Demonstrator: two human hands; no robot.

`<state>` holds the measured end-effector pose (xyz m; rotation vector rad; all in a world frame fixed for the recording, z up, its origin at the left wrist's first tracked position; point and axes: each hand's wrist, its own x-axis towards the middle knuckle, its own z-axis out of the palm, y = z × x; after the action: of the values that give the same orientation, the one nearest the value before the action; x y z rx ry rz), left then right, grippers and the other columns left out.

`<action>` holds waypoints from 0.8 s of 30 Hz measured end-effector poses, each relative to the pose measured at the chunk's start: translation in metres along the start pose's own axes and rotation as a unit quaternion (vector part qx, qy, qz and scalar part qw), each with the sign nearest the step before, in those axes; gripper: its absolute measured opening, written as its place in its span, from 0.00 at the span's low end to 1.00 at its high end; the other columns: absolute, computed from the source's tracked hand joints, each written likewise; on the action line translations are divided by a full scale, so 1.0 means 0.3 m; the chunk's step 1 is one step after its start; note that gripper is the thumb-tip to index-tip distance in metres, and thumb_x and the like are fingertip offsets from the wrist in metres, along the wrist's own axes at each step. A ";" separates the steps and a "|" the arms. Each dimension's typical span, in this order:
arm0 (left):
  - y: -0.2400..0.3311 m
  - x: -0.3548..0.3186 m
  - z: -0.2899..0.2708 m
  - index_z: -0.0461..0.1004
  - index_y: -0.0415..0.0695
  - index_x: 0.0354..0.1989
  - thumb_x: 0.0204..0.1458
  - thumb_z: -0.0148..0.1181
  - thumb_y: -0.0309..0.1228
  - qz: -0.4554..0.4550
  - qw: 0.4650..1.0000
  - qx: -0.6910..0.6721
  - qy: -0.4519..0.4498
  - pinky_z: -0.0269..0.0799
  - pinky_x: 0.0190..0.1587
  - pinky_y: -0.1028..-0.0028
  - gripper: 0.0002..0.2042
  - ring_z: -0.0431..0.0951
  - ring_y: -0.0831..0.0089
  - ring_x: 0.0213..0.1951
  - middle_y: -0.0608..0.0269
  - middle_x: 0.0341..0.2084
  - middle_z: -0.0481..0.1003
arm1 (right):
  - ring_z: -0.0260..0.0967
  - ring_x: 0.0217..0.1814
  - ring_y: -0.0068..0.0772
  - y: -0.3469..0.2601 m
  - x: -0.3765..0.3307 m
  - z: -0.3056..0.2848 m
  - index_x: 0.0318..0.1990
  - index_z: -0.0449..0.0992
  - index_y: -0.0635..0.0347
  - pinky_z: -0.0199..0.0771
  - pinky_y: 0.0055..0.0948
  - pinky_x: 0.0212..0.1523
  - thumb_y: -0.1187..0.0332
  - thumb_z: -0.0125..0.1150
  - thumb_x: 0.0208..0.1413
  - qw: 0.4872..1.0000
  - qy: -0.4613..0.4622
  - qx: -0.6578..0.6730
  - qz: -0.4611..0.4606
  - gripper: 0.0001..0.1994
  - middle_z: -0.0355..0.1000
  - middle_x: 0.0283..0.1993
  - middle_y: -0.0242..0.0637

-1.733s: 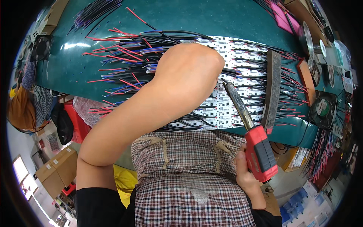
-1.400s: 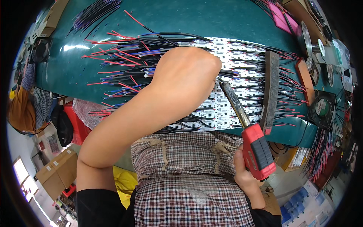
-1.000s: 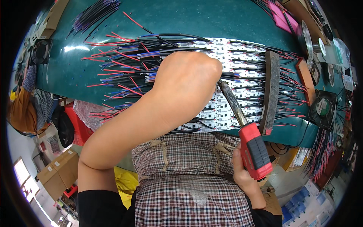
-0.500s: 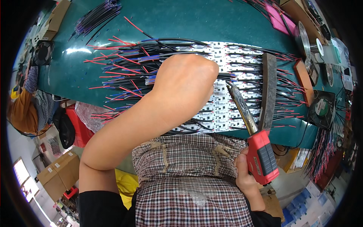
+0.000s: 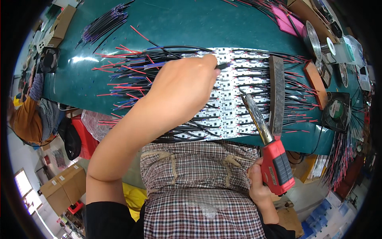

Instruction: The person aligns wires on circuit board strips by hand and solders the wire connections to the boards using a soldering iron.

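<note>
My left hand [image 5: 189, 77] reaches over the white circuit boards [image 5: 227, 95], its fingers closed on a black wire [image 5: 224, 65] whose end points right across the boards. The fingertips are partly hidden behind the hand. At the lower right, my right hand [image 5: 258, 183] grips a red and black soldering iron [image 5: 274, 167]. The iron's tip lies over the boards' right half, apart from the held wire. Black wires with red and blue ends [image 5: 131, 75] fan out on both sides of the boards. A dark bar [image 5: 277, 95] lies across the right-hand wires.
A bundle of dark wires [image 5: 105, 24] lies at the far left of the green table [image 5: 171, 24]. On the right are an orange block [image 5: 315, 85], a black fan [image 5: 336, 112], a pink pad [image 5: 284, 20] and a solder spool [image 5: 329, 46]. Another fan [image 5: 49, 60] stands at left.
My left hand has moved away from me and slightly left with the black wire, whose end is now farther from the iron's tip. The soldering iron has stayed nearly in place.
</note>
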<state>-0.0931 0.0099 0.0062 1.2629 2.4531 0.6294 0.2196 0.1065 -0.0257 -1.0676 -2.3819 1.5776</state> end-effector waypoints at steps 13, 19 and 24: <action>0.042 -0.089 0.062 0.75 0.41 0.30 0.51 0.67 0.29 0.006 0.998 -0.015 0.066 0.73 0.28 0.64 0.07 0.80 0.60 0.24 0.56 0.21 0.77 | 0.77 0.34 0.43 0.018 -0.025 0.005 0.41 0.79 0.66 0.77 0.35 0.36 0.73 0.69 0.52 0.999 0.031 -0.023 -0.038 0.10 0.76 0.35 0.44; 0.024 -0.083 0.108 0.77 0.41 0.29 0.48 0.69 0.31 0.014 0.996 0.026 0.084 0.74 0.28 0.64 0.08 0.80 0.62 0.24 0.58 0.21 0.78 | 0.75 0.31 0.44 -0.004 -0.011 0.024 0.39 0.79 0.65 0.75 0.35 0.33 0.73 0.69 0.50 0.997 0.023 -0.041 -0.056 0.10 0.75 0.34 0.44; 0.018 -0.085 0.111 0.78 0.41 0.30 0.47 0.70 0.32 0.019 0.995 0.034 0.088 0.74 0.29 0.64 0.08 0.80 0.63 0.24 0.59 0.22 0.79 | 0.75 0.30 0.43 -0.007 0.002 0.043 0.39 0.79 0.65 0.74 0.35 0.32 0.74 0.69 0.50 0.997 0.024 -0.012 -0.067 0.09 0.75 0.34 0.43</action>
<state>-0.0599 -0.0003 -0.0178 1.3359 2.6191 0.7009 0.2127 0.0965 -0.0300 -0.9181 -2.3925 1.4658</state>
